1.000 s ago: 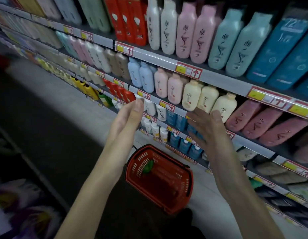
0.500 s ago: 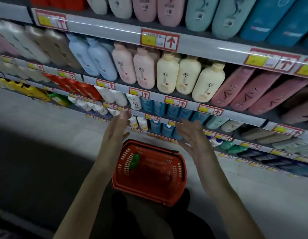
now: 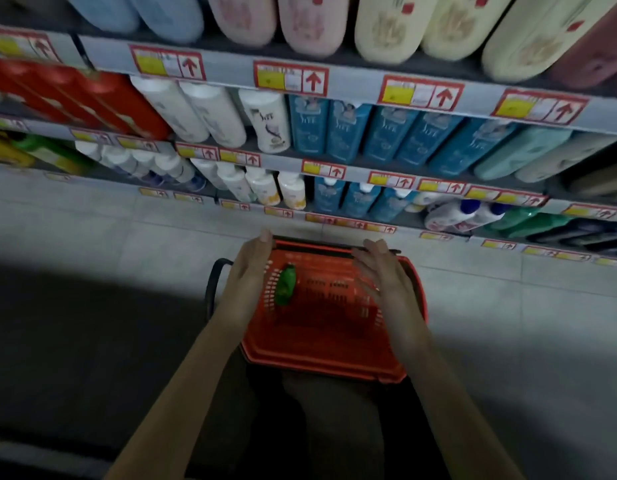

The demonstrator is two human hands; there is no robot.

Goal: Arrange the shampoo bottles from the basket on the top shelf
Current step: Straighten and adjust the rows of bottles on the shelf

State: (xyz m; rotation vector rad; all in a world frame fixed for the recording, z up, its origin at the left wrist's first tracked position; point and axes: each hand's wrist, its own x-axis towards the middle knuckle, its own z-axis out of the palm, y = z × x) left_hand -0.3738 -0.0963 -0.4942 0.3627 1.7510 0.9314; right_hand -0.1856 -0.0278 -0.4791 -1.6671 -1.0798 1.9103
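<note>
both hands out over the red basket (image 3: 321,355) on the floor: left hand (image 3: 250,271) flat and empty at its left rim, right hand (image 3: 383,282) spread wide, empty, over the right side. one green bottle (image 3: 285,284) lies inside, just beside my left palm. shelves (image 3: 352,83) ahead.

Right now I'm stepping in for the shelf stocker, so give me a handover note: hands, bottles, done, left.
Left hand: open, empty, above the red basket's left side.
Right hand: open, empty, above its right side.
Basket stands on the floor by the shelves; one green bottle lies inside, near the left wall.
Done: basket otherwise looks empty; top shelf out of view.
Left: lift the green bottle and shelve it.
</note>
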